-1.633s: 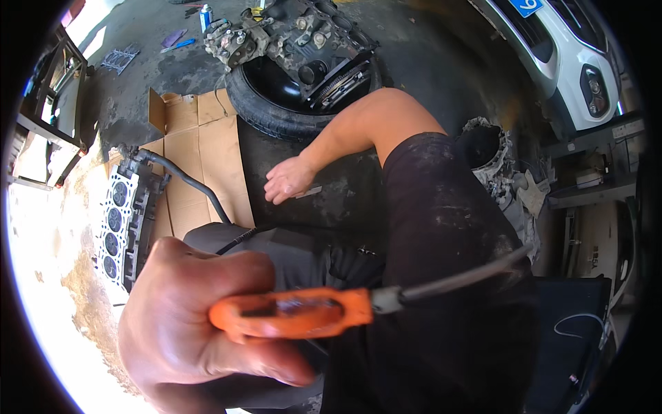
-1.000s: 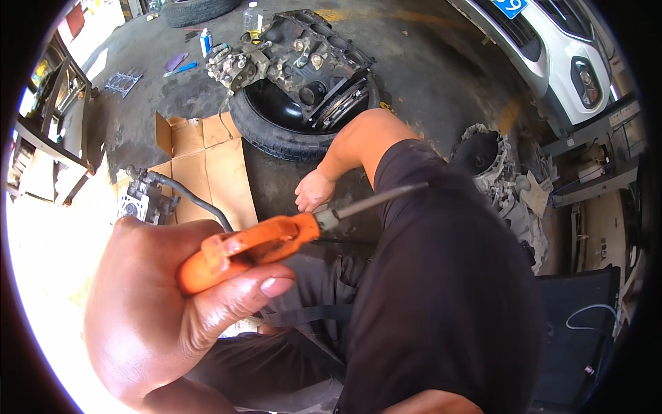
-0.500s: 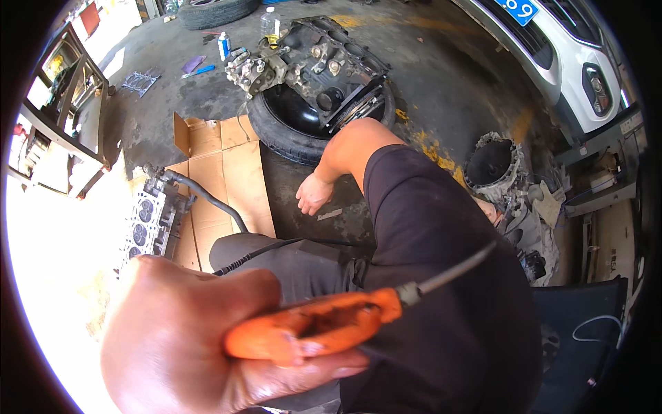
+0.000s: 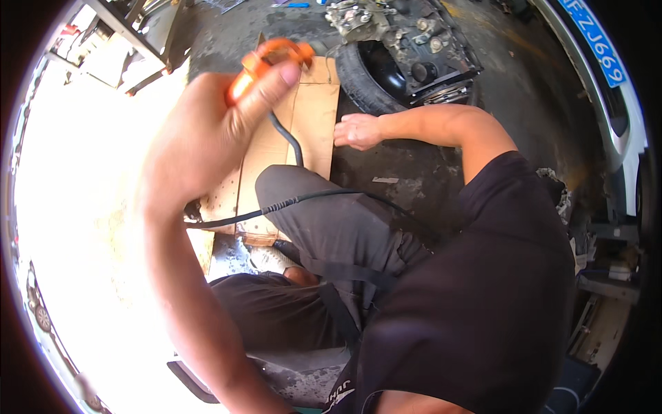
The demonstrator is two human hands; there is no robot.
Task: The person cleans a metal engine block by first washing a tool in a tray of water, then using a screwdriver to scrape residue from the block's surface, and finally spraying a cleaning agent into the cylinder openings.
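My left hand [image 4: 207,131] is raised at the upper left, wrapped round an orange air blow gun [image 4: 265,65], its thumb along the near side. Motion smears the hand and the gun, and most of the gun's thin metal nozzle cannot be made out. Over the right edge of the flattened cardboard [image 4: 314,114] is my right hand [image 4: 358,131], fingers loosely bent and nothing visible in them. Whether it touches the cardboard I cannot tell. A black hose [image 4: 310,198] runs across my thigh. My left hand hides most of the cylinder head on the cardboard.
Ahead, a greasy engine assembly [image 4: 441,52] rests on a wheel with its tyre [image 4: 358,83]. A flat metal strip [image 4: 385,180] lies on the dark floor. A metal rack [image 4: 138,41] stands at the far left, a white car [image 4: 631,131] at the right. Glare washes out the left side.
The view has tilted down and shifted left. My left hand, still round the air blow gun, has gone from close in front up and away. My right hand is now at the cardboard's edge.
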